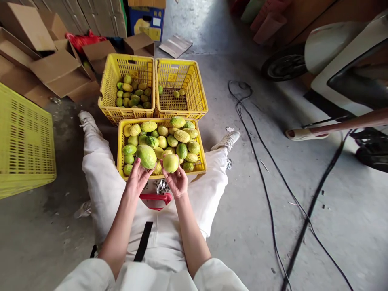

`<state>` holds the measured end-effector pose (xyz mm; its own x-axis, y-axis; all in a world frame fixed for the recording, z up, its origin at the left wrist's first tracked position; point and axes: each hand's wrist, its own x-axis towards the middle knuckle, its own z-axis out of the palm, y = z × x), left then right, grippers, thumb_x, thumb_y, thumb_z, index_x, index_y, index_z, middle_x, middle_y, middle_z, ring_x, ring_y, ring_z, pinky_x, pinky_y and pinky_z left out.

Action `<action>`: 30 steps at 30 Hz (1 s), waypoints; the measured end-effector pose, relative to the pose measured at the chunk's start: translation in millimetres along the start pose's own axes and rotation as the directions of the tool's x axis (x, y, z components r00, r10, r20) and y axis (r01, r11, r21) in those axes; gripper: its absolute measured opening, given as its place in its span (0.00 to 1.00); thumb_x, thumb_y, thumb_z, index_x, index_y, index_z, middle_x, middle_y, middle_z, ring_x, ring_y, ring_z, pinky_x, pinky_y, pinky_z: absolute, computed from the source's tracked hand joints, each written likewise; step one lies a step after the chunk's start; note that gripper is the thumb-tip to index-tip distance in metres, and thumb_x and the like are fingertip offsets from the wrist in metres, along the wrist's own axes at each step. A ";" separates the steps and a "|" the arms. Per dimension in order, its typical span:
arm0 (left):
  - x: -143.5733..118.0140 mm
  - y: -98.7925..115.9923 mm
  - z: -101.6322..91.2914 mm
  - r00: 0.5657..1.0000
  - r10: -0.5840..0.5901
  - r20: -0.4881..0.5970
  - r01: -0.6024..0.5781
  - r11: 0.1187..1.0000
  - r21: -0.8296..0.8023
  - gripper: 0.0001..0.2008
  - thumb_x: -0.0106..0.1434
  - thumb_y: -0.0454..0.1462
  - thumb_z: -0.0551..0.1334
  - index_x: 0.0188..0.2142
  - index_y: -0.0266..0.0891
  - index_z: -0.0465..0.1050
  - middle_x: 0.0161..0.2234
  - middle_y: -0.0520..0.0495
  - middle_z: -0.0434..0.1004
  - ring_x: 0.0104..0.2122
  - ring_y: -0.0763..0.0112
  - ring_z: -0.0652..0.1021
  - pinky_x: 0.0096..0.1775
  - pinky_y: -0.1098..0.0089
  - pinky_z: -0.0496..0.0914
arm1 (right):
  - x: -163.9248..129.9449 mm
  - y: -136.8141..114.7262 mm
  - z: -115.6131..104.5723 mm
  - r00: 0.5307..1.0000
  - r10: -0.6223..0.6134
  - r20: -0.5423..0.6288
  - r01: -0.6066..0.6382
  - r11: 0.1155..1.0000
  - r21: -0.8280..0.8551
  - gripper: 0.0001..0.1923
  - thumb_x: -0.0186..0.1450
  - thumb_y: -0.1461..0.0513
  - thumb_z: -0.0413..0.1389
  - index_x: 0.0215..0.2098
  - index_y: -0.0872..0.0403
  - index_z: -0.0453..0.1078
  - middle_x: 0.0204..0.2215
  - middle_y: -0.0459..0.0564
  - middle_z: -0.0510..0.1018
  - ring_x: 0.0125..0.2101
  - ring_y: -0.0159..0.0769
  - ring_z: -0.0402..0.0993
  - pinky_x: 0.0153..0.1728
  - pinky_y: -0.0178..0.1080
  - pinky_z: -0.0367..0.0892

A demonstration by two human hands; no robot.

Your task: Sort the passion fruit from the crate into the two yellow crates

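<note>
Hands point(138, 178) point(176, 182) cradling two fruits point(146, 156) point(170, 163)

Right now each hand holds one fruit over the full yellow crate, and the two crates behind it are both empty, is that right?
Not quite. The head view shows the left hand and right hand each holding a fruit over the full crate, but the crates behind are not empty: the left crate holds many fruits, the right crate a few.

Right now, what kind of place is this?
Probably a storeroom or garage used for sorting fruit: bare concrete floor, yellow crates of green fruit, flattened cardboard boxes piled at the wall, and a parked scooter to one side.
</note>
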<state>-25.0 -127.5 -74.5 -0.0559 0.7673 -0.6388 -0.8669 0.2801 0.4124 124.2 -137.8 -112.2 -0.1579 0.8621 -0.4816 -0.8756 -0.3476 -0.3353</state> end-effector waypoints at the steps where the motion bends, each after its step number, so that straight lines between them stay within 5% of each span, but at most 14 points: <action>1: -0.8 0.9 0.8 0.999 -0.005 0.033 0.004 1.000 0.006 0.22 0.63 0.40 0.65 0.57 0.42 0.71 0.56 0.42 0.77 0.60 0.56 0.74 0.57 0.59 0.73 | 0.1 0.4 -0.7 1.000 0.002 0.000 -0.002 1.000 -0.009 0.23 0.65 0.56 0.59 0.59 0.42 0.69 0.59 0.47 0.76 0.60 0.44 0.72 0.57 0.55 0.72; 10: 0.3 -0.4 1.0 0.999 -0.029 0.045 0.028 0.999 0.031 0.20 0.61 0.37 0.67 0.53 0.40 0.72 0.53 0.38 0.79 0.58 0.52 0.76 0.56 0.54 0.73 | 3.9 1.8 -2.8 0.996 0.091 -0.014 -0.091 0.996 0.025 0.18 0.65 0.57 0.60 0.53 0.48 0.70 0.47 0.50 0.83 0.45 0.40 0.81 0.38 0.42 0.81; 16: 2.3 -3.0 -4.0 1.000 0.004 -0.030 -0.001 0.996 0.092 0.14 0.61 0.36 0.67 0.47 0.38 0.75 0.49 0.38 0.80 0.54 0.55 0.78 0.53 0.57 0.76 | 4.3 -2.0 -1.6 0.990 0.144 -0.007 -0.143 0.989 0.035 0.17 0.66 0.55 0.53 0.51 0.51 0.71 0.44 0.52 0.83 0.35 0.37 0.80 0.34 0.40 0.79; 22: 2.3 0.0 2.4 0.991 -0.020 -0.135 0.020 1.000 -0.002 0.15 0.62 0.35 0.66 0.49 0.43 0.75 0.47 0.44 0.80 0.53 0.61 0.79 0.51 0.62 0.78 | 7.8 0.5 -6.7 0.986 0.112 -0.123 -0.116 0.993 -0.029 0.18 0.66 0.48 0.55 0.46 0.52 0.72 0.30 0.47 0.81 0.30 0.34 0.79 0.31 0.35 0.76; 30: -4.5 8.0 12.4 0.978 -0.188 -0.086 0.189 0.982 0.006 0.16 0.66 0.44 0.57 0.46 0.37 0.76 0.41 0.37 0.82 0.47 0.49 0.81 0.45 0.52 0.80 | 10.2 1.8 -4.8 0.993 0.072 -0.095 -0.089 0.978 -0.190 0.17 0.65 0.50 0.52 0.38 0.54 0.72 0.28 0.48 0.81 0.22 0.32 0.75 0.18 0.31 0.68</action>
<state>-25.5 -121.5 -60.2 0.0659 0.6483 -0.7585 -0.8590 0.4237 0.2875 123.2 -131.4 -121.6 -0.1761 0.7961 -0.5790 -0.7554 -0.4864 -0.4391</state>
